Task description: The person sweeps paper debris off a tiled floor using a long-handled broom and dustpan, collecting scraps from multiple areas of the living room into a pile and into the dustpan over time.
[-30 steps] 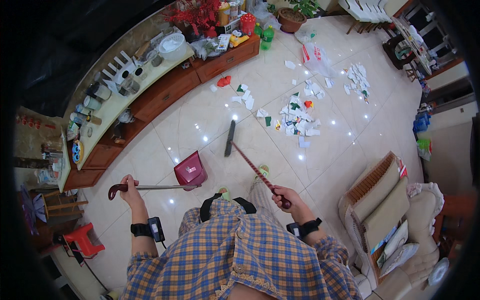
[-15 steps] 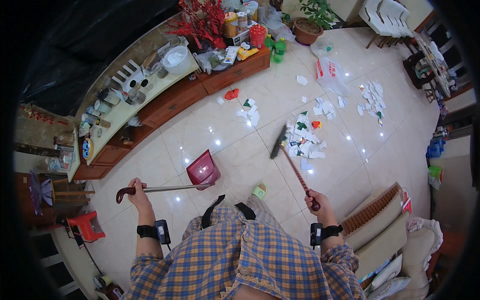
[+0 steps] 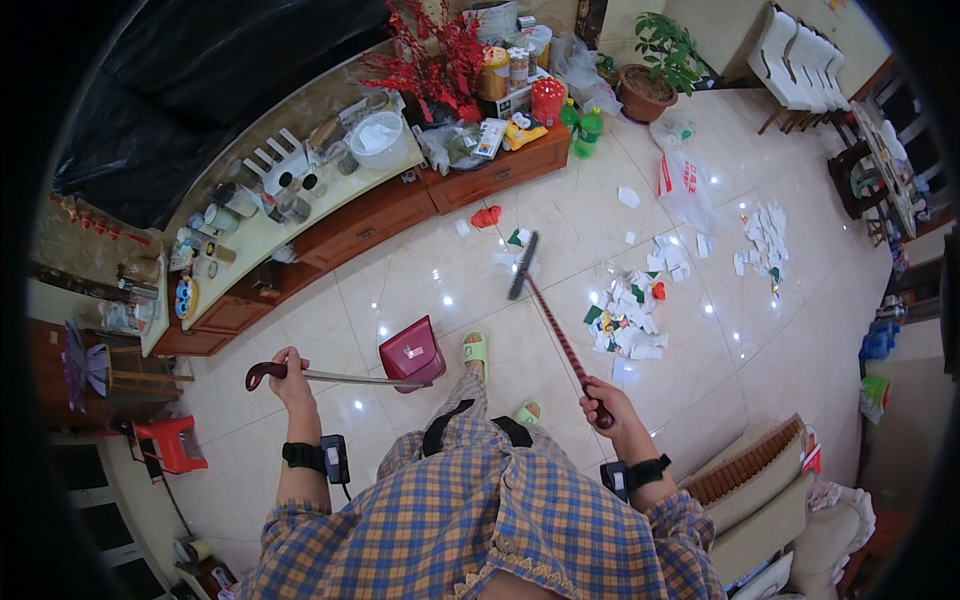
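Sweeping paper scraps toward the dustpan

Right hand [image 3: 603, 401] clamps the broom [image 3: 548, 312]; left hand [image 3: 290, 368] clamps the dustpan [image 3: 410, 352] handle. Scraps [image 3: 632, 320] at two o'clock could scatter under a fast stroke.

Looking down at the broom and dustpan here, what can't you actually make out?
- Head view: broom head is motion-blurred, so its bristles are unclear.
- Right hand: the broom's handle end is hidden inside the grip.
- Paper scraps: too small to tell what each one is.
- Dustpan: too small and tilted to see whether anything lies inside.
- Left hand: fingers wrap the dustpan handle, covering that part.
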### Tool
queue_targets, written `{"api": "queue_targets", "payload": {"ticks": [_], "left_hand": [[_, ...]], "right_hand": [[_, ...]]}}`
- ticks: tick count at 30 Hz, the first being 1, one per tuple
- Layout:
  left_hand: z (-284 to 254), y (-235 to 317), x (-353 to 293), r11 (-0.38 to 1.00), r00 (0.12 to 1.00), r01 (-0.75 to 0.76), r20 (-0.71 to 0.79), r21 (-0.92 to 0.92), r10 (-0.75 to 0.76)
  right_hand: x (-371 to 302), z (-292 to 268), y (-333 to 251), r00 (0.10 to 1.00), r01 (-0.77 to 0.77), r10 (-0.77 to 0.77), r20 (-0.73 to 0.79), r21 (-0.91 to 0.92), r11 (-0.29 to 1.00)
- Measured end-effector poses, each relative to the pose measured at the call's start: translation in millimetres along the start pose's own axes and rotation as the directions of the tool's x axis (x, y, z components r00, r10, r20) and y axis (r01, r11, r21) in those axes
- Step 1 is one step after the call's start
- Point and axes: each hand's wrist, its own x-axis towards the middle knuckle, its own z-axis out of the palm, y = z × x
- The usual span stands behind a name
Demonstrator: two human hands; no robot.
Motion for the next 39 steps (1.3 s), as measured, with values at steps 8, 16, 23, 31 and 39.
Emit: {"api": "queue_targets", "payload": {"ticks": [8, 16, 23, 31, 39], "left_hand": [[29, -14, 70, 1.000, 0.999, 0.023, 0.049, 0.016, -0.023], [46, -22, 140, 0.997, 0.997, 0.064, 0.046, -0.037, -0.062], [92, -29, 177, 0.996, 0.985, 0.088, 0.146, 0.026, -0.091], [141, -36, 187, 0.999, 0.953, 0.016, 0.301, 0.030, -0.025], [187, -26, 180, 0.999, 0.908, -0.010, 0.418, 0.037, -0.006]], "right_hand": [[126, 110, -29, 0.953, -0.223, 0.246, 0.178, -0.139, 0.965], [220, 176, -56, 0.950, -0.273, 0.266, 0.160, 0.019, 0.962], [157, 152, -66, 0.996, -0.091, 0.089, 0.025, 0.126, 0.988], [55, 61, -69, 0.953, 0.024, 0.050, -0.298, 0.238, 0.971], [34, 84, -67, 0.876, 0.212, -0.159, -0.456, 0.067, 0.975]]}}
